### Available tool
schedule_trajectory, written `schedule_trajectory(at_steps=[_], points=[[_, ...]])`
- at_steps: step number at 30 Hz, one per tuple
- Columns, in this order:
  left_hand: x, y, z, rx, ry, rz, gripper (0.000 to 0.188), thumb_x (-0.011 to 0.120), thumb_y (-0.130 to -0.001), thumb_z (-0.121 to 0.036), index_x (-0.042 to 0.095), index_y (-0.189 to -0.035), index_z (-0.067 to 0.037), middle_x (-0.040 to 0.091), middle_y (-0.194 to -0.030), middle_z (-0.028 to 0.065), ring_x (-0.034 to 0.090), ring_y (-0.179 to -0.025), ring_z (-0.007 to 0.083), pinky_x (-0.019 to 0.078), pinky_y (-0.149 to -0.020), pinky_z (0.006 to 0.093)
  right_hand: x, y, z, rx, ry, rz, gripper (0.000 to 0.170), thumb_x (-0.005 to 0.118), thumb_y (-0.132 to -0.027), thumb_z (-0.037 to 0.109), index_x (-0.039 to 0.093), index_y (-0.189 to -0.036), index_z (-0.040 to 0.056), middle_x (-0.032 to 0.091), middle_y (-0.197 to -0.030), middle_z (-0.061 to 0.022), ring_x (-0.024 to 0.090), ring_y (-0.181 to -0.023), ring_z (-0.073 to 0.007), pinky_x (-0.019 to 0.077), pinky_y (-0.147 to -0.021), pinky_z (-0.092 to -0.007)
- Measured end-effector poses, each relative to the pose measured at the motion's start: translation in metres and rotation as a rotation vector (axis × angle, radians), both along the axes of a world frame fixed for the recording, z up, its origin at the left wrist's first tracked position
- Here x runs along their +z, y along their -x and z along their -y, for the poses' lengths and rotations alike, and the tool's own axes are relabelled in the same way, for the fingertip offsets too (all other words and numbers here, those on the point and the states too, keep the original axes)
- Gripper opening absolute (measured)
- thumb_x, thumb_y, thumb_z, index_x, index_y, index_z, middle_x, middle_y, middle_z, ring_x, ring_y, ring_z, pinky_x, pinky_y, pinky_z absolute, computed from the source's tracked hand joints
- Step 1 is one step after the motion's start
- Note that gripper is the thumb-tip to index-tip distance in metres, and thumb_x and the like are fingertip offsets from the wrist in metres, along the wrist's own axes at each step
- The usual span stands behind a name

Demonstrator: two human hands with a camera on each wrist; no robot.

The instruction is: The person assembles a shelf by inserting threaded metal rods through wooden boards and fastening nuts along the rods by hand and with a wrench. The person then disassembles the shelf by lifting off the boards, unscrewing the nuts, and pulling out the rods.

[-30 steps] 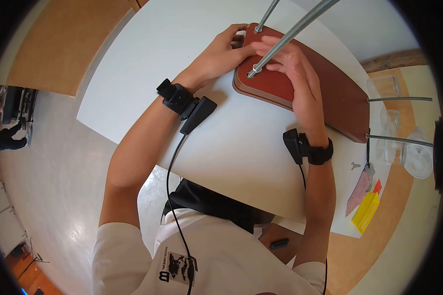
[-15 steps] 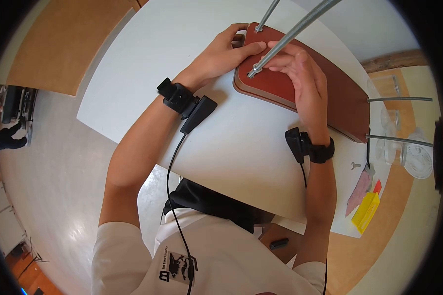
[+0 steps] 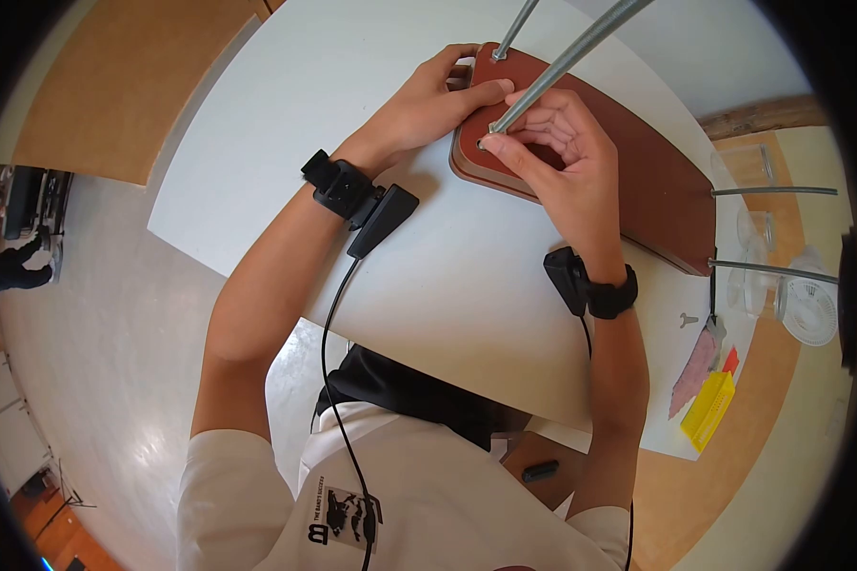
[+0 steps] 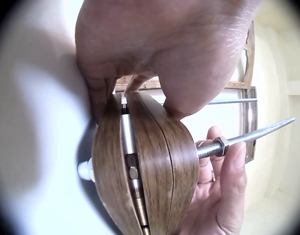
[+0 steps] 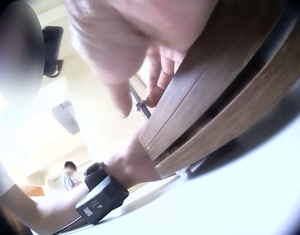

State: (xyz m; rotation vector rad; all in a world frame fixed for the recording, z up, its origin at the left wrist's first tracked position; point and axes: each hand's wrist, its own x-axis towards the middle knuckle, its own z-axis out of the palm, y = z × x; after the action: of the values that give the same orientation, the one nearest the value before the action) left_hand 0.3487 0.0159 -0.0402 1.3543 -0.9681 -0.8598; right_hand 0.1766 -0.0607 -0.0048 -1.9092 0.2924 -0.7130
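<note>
The right hand (image 3: 581, 181), its fingers (image 3: 564, 101) loosely extended beside the rod (image 3: 586, 46) half a second ago, now curls thumb and fingers round the nut (image 4: 221, 146). The left hand (image 3: 428, 107) still grips the board (image 3: 657, 181) on the desk (image 3: 448, 295).

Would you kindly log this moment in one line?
left hand: grips board | right hand: around nut on rod | board: over table

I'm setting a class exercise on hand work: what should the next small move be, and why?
Probably turn the nut slightly towards the board: the left wrist view shows some threaded rod between them, the right hand is at the nut, and the left hand grips the board's end.
</note>
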Motion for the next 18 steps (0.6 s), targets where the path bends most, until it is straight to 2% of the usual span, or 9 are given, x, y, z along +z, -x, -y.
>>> schedule_trajectory(at_steps=[2, 10, 12, 14, 15, 17, 18], points=[[0.004, 0.001, -0.003, -0.028, -0.055, -0.018, 0.066, 0.065, -0.101, -0.031, 0.04, -0.155, -0.004, 0.059, -0.14, 0.0227, 0.057, -0.132, 0.0299, 0.047, -0.11, 0.0391, -0.004, -0.001, -0.001, 0.013, -0.002, 0.016, 0.03, 0.077, -0.09, 0.003, 0.063, -0.116, -0.0016, 0.076, -0.101, -0.0098, 0.071, -0.095, -0.0147, 0.0577, -0.088, -0.0297], [-0.006, -0.003, 0.0, -0.024, -0.033, 0.015, 0.07, 0.069, -0.099, -0.036, 0.04, -0.155, -0.004, 0.059, -0.14, 0.0219, 0.057, -0.132, 0.0306, 0.0471, -0.11, 0.0396, 0.003, -0.001, -0.003, 0.075, -0.025, 0.015, 0.033, 0.074, -0.092, 0.002, 0.059, -0.122, -0.001, 0.077, -0.101, -0.0092, 0.072, -0.091, -0.0141, 0.0575, -0.085, -0.028], [-0.003, -0.002, -0.001, -0.021, -0.029, 0.028, 0.071, 0.069, -0.099, -0.037, 0.041, -0.154, -0.004, 0.058, -0.14, 0.022, 0.058, -0.131, 0.0306, 0.0474, -0.11, 0.0396, 0.002, -0.003, -0.008, 0.01, 0.108, 0.025, 0.03, 0.074, -0.093, 0.004, 0.062, -0.12, -0.0005, 0.076, -0.097, -0.0079, 0.071, -0.092, -0.0151, 0.0572, -0.085, -0.0289], [0.0, -0.001, -0.001, -0.007, -0.03, 0.01, 0.073, 0.073, -0.096, -0.036, 0.042, -0.151, 0.002, 0.066, -0.124, 0.023, 0.066, -0.115, 0.0279, 0.0533, -0.099, 0.0371, -0.003, 0.0, -0.002, 0.012, 0.065, -0.027, 0.026, 0.074, -0.093, 0.005, 0.064, -0.116, -0.0008, 0.075, -0.098, -0.008, 0.071, -0.093, -0.0158, 0.057, -0.086, -0.0298], [0.0, -0.001, 0.0, -0.008, -0.03, 0.011, 0.073, 0.073, -0.096, -0.036, 0.042, -0.151, 0.002, 0.066, -0.124, 0.023, 0.066, -0.115, 0.0279, 0.0533, -0.099, 0.0371, -0.004, 0.0, 0.0, 0.018, 0.021, -0.078, 0.023, 0.074, -0.092, 0.006, 0.067, -0.113, -0.0011, 0.074, -0.099, -0.008, 0.071, -0.094, -0.0165, 0.0567, -0.086, -0.0306], [0.001, -0.001, 0.0, -0.026, -0.049, 0.009, 0.074, 0.07, -0.098, -0.04, 0.041, -0.153, -0.001, 0.059, -0.138, 0.0226, 0.06, -0.128, 0.0302, 0.048, -0.108, 0.0386, -0.002, 0.001, -0.002, 0.01, -0.02, -0.099, 0.02, 0.075, -0.092, 0.006, 0.069, -0.11, -0.0012, 0.073, -0.102, -0.0082, 0.07, -0.094, -0.0165, 0.0564, -0.086, -0.0307], [0.001, -0.001, -0.001, -0.027, -0.049, 0.008, 0.074, 0.07, -0.098, -0.04, 0.041, -0.153, -0.001, 0.059, -0.138, 0.0226, 0.06, -0.128, 0.0302, 0.048, -0.108, 0.0386, -0.001, 0.002, -0.002, 0.002, -0.059, -0.122, 0.017, 0.075, -0.091, 0.006, 0.071, -0.107, -0.0013, 0.072, -0.104, -0.0085, 0.07, -0.094, -0.0166, 0.0561, -0.086, -0.0307]])
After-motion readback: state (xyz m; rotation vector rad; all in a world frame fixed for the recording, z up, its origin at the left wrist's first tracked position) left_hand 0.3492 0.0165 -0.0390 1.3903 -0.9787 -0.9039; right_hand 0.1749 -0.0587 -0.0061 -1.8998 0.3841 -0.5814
